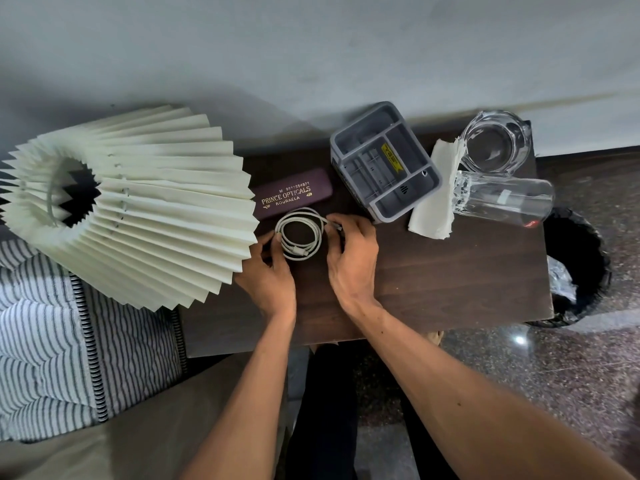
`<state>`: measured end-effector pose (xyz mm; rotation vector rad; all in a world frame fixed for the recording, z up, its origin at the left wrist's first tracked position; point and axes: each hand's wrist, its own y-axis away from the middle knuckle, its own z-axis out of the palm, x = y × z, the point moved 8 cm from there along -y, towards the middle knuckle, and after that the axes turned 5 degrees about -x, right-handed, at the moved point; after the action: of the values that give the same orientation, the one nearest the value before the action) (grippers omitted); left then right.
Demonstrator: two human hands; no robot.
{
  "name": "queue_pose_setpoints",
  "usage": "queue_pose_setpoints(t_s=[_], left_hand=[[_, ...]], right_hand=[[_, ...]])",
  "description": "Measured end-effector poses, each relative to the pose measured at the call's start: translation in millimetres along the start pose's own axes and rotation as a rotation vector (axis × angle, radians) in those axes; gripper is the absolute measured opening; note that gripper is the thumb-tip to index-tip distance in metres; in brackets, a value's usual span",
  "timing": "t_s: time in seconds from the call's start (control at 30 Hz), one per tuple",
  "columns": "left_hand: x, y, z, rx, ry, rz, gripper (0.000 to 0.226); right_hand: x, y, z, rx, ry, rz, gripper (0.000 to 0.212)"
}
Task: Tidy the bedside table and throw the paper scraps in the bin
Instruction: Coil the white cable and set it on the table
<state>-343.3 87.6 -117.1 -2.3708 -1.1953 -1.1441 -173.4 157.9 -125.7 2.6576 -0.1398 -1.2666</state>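
Note:
A coiled white cable lies on the dark wooden bedside table. My left hand pinches the coil's left side. At the coil's right side, my right hand grips the cable's plug end. A maroon spectacle case lies just behind the coil. Behind and to the right sits a grey compartment organiser. A folded white paper napkin lies between the organiser and the glassware. A black-lined bin stands on the floor right of the table.
A pleated cream lampshade overhangs the table's left part. A glass jug stands at the back right, and a tall drinking glass lies on its side before it. A striped pillow lies at the left.

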Motion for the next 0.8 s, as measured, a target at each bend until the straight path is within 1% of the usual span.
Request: queue_pose_setpoints(t_s=[0.1,0.23,0.4,0.5,0.57,0.67,0.8], left_hand=[[-4.4,0.0,2.0,0.014,0.019,-0.050,0.016],[-10.6,-0.1,2.9,0.002,0.066,-0.087,0.021],[-12.5,1.9,6.0,0.018,0.221,-0.182,0.022],[-8.7,2.9,4.5,0.004,0.200,-0.171,0.016],[-9.6,3.2,3.7,-0.006,0.174,-0.187,0.016],[-10.4,2.0,2.1,-0.015,0.118,-0.196,0.018],[-12.0,0.1,4.8,-0.063,0.099,-0.211,0.018]], right_hand=[[0.6,1.2,-2.0,-0.018,0.006,-0.047,0.024],[3.5,3.1,-1.8,-0.023,0.013,-0.062,0.027],[1.9,6.5,-1.1,-0.062,0.001,-0.110,0.033],[1.1,7.6,-0.9,-0.071,-0.025,-0.122,0.036],[0.5,7.1,-0.6,-0.069,-0.029,-0.117,0.037],[0.9,5.2,0.7,-0.062,0.001,-0.100,0.032],[0.7,5.0,-1.8,-0.056,-0.045,-0.051,0.025]])
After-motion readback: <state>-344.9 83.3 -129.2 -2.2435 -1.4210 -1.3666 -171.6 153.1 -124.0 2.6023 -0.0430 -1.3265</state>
